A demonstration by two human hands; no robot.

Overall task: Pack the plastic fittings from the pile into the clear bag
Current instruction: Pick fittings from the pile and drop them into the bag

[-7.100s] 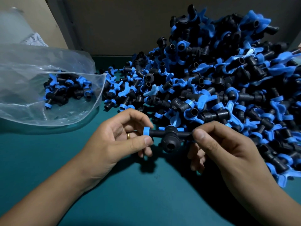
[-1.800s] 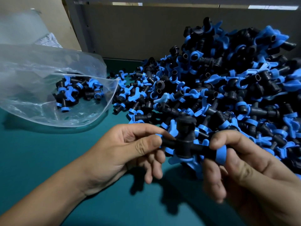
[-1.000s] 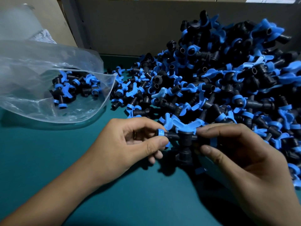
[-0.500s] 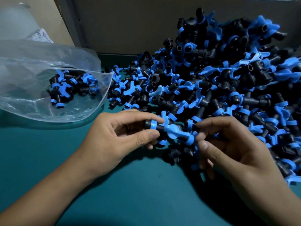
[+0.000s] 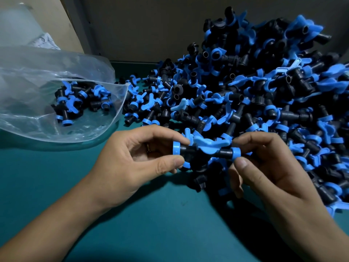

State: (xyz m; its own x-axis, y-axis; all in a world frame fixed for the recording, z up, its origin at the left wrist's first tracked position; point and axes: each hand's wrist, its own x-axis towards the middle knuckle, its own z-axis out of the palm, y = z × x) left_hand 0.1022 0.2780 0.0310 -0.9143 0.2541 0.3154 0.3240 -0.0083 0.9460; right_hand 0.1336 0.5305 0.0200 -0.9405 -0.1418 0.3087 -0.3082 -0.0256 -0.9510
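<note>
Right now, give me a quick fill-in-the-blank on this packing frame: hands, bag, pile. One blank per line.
1. The fitting is pinched at both ends, by the left hand and the ____ hand.
2. The clear bag lies to the ____ of the pile.
3. The bag's mouth opens toward the ____.
4. The handle on top of the held fitting is coloured ____.

Missing words: right; left; pile; blue

fitting turned since a second ago, blue handle now on top, black stem downward
</note>
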